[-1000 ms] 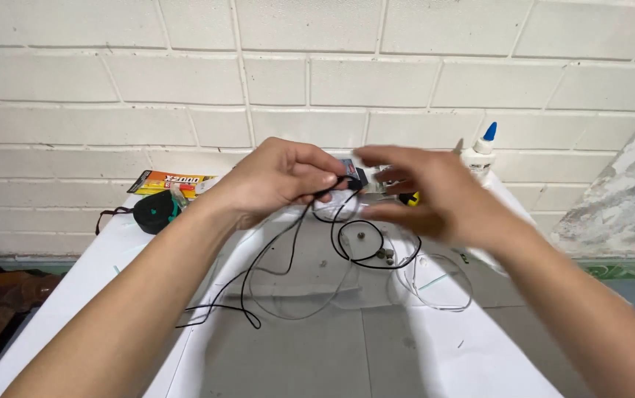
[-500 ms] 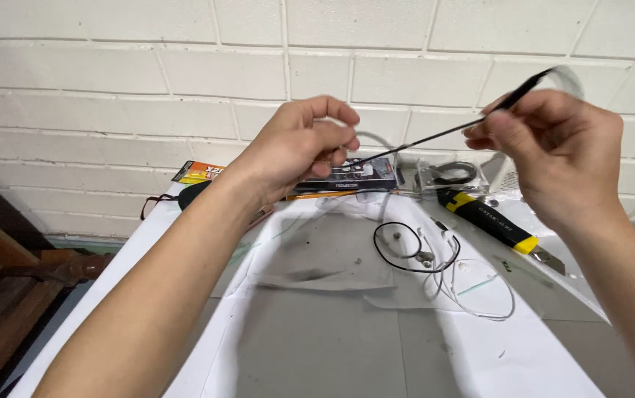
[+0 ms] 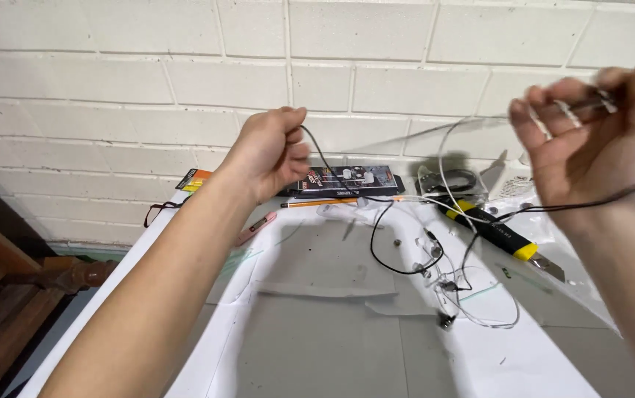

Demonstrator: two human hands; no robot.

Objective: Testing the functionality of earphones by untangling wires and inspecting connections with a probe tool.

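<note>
Your left hand (image 3: 269, 151) is fisted on the black wire (image 3: 347, 184), raised by the wall. Your right hand (image 3: 590, 133), blurred, pinches its other end up high. Slack loops on the counter (image 3: 317, 346) beside the yellow knife (image 3: 491, 232).

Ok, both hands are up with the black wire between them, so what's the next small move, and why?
Probably lower both hands toward the table. The left hand and right hand hold the black wire raised, and its slack still trails into the tangle of thin wires below, so pulling higher could drag that along.
</note>
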